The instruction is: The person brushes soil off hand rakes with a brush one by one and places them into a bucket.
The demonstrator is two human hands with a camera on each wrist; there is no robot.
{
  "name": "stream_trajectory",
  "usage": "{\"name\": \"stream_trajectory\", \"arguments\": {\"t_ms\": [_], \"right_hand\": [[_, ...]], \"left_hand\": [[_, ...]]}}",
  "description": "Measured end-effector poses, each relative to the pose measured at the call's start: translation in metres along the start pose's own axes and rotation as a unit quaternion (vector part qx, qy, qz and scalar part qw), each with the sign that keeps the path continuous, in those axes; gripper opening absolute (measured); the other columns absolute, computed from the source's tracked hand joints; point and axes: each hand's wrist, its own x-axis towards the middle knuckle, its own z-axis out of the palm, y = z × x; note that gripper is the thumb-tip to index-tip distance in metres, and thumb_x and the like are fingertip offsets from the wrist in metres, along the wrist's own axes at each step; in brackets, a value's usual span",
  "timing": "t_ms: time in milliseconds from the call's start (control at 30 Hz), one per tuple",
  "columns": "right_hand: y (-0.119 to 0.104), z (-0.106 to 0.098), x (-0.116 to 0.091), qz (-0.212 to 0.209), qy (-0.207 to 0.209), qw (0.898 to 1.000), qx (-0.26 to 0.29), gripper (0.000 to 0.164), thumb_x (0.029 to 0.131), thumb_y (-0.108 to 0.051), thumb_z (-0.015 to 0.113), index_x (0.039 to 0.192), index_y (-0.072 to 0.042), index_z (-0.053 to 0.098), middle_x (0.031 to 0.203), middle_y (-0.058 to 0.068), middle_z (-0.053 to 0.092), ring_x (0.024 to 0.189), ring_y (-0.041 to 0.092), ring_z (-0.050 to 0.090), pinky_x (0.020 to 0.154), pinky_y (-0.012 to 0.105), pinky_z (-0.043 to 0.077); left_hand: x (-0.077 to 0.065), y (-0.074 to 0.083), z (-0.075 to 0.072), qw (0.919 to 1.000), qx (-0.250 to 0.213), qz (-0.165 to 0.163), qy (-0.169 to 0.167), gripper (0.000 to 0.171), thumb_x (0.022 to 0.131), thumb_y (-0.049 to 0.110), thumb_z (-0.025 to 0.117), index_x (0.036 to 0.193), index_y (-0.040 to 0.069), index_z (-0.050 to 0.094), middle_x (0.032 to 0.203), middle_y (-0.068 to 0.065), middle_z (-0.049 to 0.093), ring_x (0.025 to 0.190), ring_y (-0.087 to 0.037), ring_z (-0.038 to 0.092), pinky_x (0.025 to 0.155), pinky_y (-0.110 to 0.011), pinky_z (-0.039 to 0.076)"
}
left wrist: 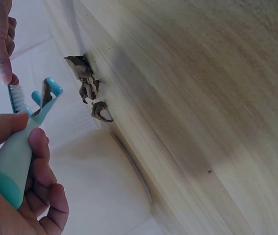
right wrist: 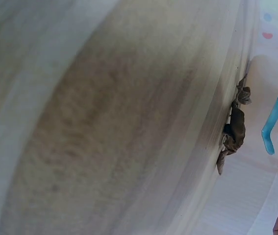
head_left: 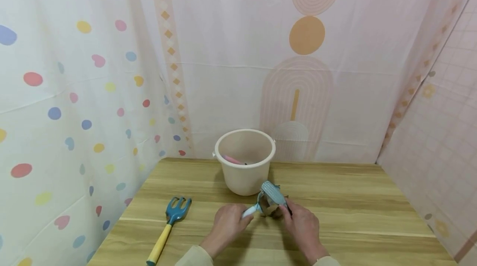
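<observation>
Round cream plastic bucket (head_left: 246, 181), on wooden table (head_left: 365, 216): contains slim pink object (head_left: 232, 159), partly rim-hidden, identity unclear. Mint-handled rake with blue tines (left wrist: 12, 159), before bucket: left hand (head_left: 228, 219) wrapped round handle. Blue-backed, white-bristled brush (head_left: 273, 192), beside tines: pinched by right hand (head_left: 303, 221). Crumpled brown leaf-like scraps (right wrist: 236, 125): on table, half-obscured in head view.

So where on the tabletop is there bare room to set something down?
Widest: the tabletop between the right hand and the right curtain. A narrower strip lies between the yellow-handled fork and left hand. Crowded mid-table: bucket, brush, pale-handled rake and brown scraps cluster.
</observation>
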Motion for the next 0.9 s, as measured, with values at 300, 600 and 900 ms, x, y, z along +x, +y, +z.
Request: {"name": "stream_trajectory", "arguments": {"t_ms": [300, 600, 900], "right_hand": [[0.0045, 0.0016, -0.0024, 0.034, -0.019, 0.999, -0.017, 0.024, 0.087, -0.027, 0.075, 0.105, -0.012, 0.075, 0.076, 0.012, 0.071, 0.058, 0.034, 0.066, 0.041, 0.041, 0.041], [0.0016, -0.0019, 0.0013, 0.008, 0.001, 1.0, -0.006, 0.025, 0.086, -0.025, 0.076, 0.104, -0.008, 0.076, 0.078, 0.01, 0.072, 0.058, 0.027, 0.067, 0.041, 0.036, 0.043], [-0.0042, -0.0016, 0.0016, 0.017, -0.057, 0.998, -0.002, 0.026, 0.088, -0.028, 0.073, 0.108, -0.011, 0.075, 0.08, 0.01, 0.073, 0.06, 0.026, 0.066, 0.043, 0.034, 0.042]], "left_hand": [[-0.0006, 0.0002, 0.0032, 0.9994, 0.015, 0.028, 0.017, 0.037, 0.086, 0.026, 0.074, 0.059, 0.023, 0.048, 0.053, 0.016, 0.038, 0.05, -0.003, 0.038, 0.05, -0.026, 0.033], [-0.0009, -0.0027, 0.0037, 0.9996, 0.022, 0.011, 0.017, 0.036, 0.083, 0.025, 0.076, 0.057, 0.022, 0.05, 0.052, 0.015, 0.039, 0.05, -0.004, 0.04, 0.049, -0.025, 0.032], [0.0001, -0.002, 0.0045, 0.9985, 0.036, 0.027, 0.032, 0.036, 0.083, 0.026, 0.075, 0.058, 0.022, 0.049, 0.052, 0.015, 0.039, 0.051, -0.006, 0.041, 0.051, -0.028, 0.035]]}}
